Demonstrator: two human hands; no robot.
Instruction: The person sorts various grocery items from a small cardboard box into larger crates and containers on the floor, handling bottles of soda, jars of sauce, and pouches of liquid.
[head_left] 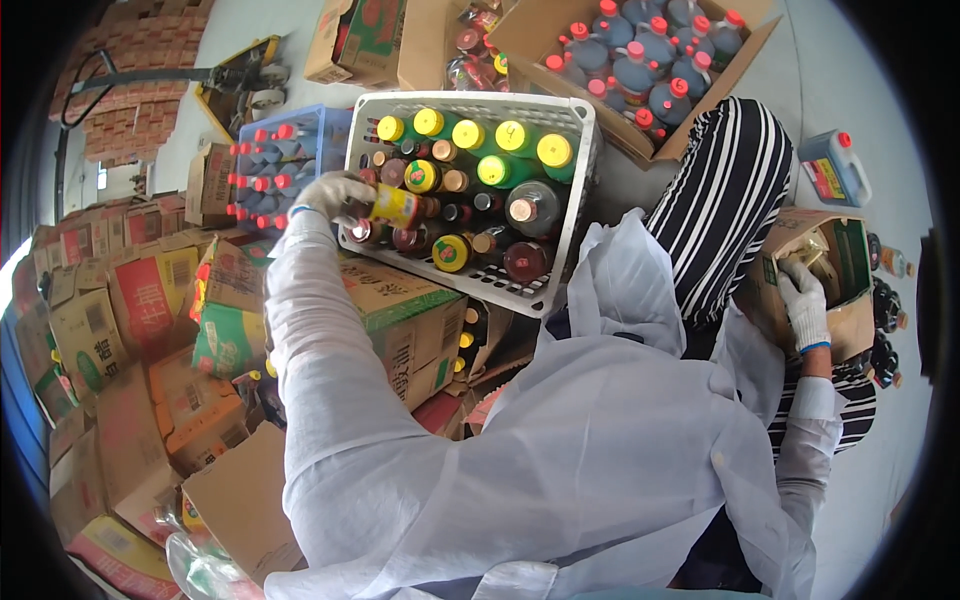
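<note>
My left hand [338,193], in a white glove, is closed around a bottle with a yellow label [395,206]. The bottle lies tilted over the left side of a white plastic crate [568,245]. Inside the crate stand several bottles, including green ones with yellow caps [510,136], a large dark bottle [533,208] and smaller brown-capped ones. On the right, my gloved right hand [803,305] reaches into the opening of a cardboard box [852,325]. Its fingertips are inside, near something pale yellow, so its grip is unclear.
A blue crate [335,140] of red-capped bottles stands left. An open carton [650,150] at the back holds several red-capped jugs. Another jug [836,168] stands on the floor at right, and dark bottles [884,305] lie beside the box. Stacked cartons [150,300] fill the left.
</note>
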